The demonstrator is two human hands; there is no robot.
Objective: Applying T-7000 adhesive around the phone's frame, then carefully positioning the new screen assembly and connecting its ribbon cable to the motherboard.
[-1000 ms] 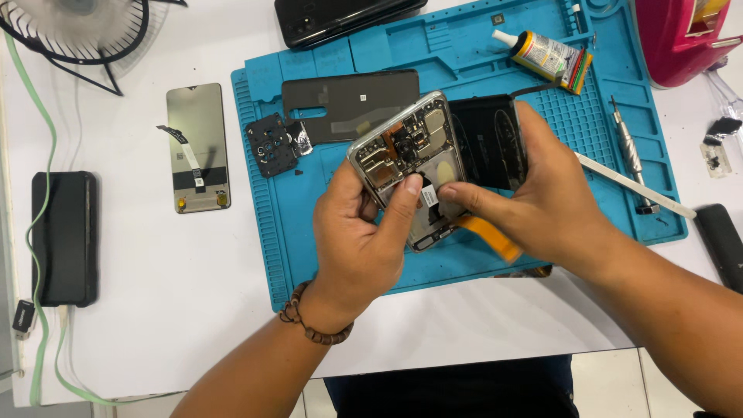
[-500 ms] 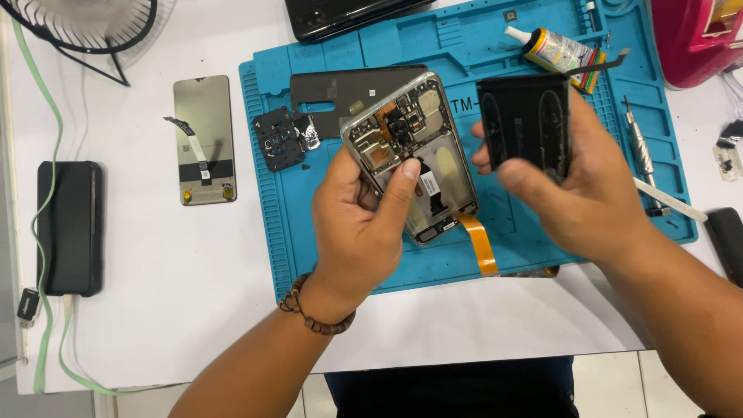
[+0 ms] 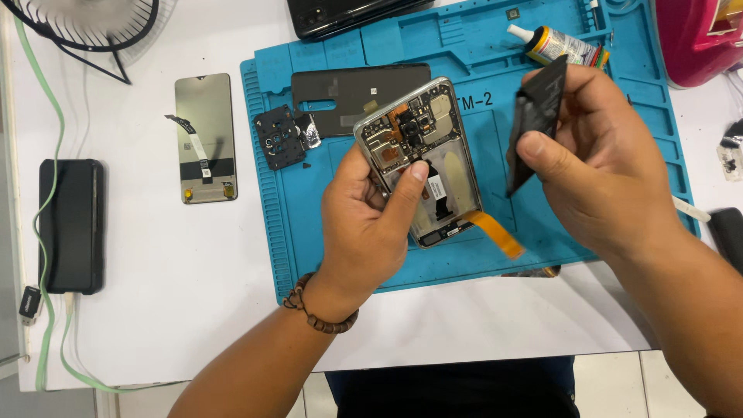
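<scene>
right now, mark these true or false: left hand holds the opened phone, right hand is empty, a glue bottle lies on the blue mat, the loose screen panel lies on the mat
1. The left hand holds the opened phone. True.
2. The right hand is empty. False: it grips a flat black battery, lifted clear of the phone.
3. A glue bottle lies on the blue mat. True.
4. The loose screen panel lies on the mat. False: it lies on the white table, left of the mat.

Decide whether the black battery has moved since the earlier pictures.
Yes. The black battery, in the right hand, has lifted rightward off the opened phone.
</scene>
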